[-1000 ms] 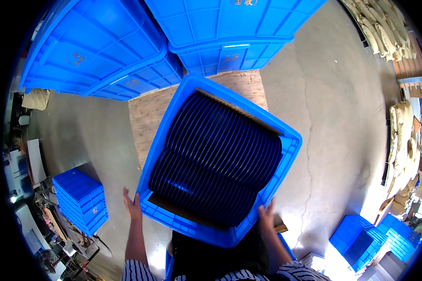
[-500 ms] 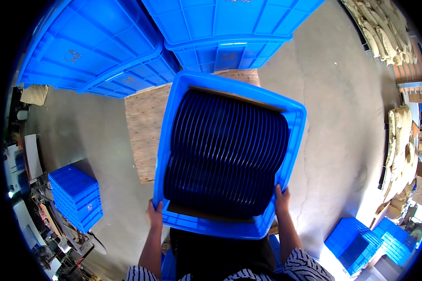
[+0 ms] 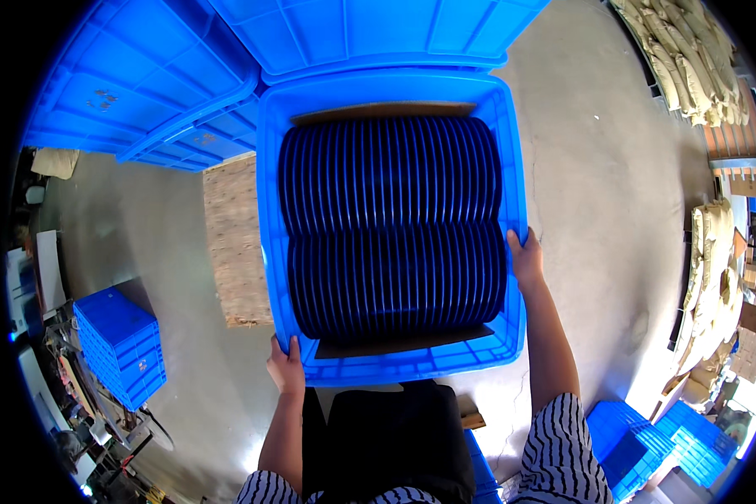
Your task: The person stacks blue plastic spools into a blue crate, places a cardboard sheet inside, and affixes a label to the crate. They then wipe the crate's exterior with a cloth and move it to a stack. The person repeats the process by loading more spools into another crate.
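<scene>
Blue crates [image 3: 119, 346] are standing at far left as a person's left hand [image 3: 286, 366] is gripping the near-left corner of a blue bin [image 3: 420, 370], which is carrying two rows of dark discs [image 3: 391, 281] before the wearer; the right hand [image 3: 527, 259] is clasping its right rim, while pale sacks [image 3: 710, 273] are lying beyond.

Warehouse, stacked blue crates [image 3: 155, 80], piled sacks [image 3: 674, 59]

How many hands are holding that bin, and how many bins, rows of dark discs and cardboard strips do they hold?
Left hand and right hand: 2
Blue bin: 1
Disc rows, back row and front row: 2
Cardboard strips: 2
Total: 7
</scene>
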A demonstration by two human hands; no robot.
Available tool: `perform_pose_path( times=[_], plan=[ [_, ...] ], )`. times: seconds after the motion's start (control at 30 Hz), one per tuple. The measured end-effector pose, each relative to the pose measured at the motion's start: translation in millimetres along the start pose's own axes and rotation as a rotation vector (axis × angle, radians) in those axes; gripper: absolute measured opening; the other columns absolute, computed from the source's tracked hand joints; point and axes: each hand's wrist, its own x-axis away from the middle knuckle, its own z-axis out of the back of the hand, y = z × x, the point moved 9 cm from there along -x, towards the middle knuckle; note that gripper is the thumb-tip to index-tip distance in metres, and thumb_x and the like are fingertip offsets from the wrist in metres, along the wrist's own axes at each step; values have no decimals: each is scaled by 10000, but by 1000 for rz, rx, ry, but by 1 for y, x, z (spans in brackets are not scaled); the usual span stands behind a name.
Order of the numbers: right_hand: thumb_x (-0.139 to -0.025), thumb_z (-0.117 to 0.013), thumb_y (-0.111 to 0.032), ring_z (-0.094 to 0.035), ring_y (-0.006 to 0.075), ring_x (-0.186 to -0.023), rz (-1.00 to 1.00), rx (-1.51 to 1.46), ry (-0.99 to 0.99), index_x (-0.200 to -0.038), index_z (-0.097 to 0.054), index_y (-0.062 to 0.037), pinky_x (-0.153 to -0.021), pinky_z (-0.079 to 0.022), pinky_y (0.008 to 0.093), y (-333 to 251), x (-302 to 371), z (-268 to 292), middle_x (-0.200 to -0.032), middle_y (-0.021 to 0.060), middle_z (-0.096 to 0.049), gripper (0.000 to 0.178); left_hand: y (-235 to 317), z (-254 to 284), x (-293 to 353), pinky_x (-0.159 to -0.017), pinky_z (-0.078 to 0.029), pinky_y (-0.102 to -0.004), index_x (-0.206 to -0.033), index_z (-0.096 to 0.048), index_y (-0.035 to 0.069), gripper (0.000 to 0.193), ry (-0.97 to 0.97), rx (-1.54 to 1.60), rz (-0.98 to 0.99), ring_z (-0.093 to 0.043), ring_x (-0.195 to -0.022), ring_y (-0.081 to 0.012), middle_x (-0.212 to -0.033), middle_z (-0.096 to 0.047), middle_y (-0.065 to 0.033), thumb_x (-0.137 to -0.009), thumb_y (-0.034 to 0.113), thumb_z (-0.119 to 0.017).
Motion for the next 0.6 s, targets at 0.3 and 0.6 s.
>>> perform_pose_path(
  times=[0.3,0.6],
  plan=[
    [-874,-587,-511,-615,393,-1031,94,201,37,-1220,-543,-22,-859,-494,453,5,-48,9,-1091,224,-650,601,14,-16,24,-502,-480,-487,-970,-496,45,305,-14,-115,58,-603,-585,-415,-617,-601,-194,-932,343,-548],
    [-895,-594,-463,-564,341,-1142,36,242,14,-1294,-461,26,-920,-470,438,48,-47,14,-1237,227,-577,645,11,-6,-1,-469,-493,-431,-1135,-542,74,325,-37,10,-52,-611,-501,-336,-572,-603,-137,-897,293,-571]
  ],
)
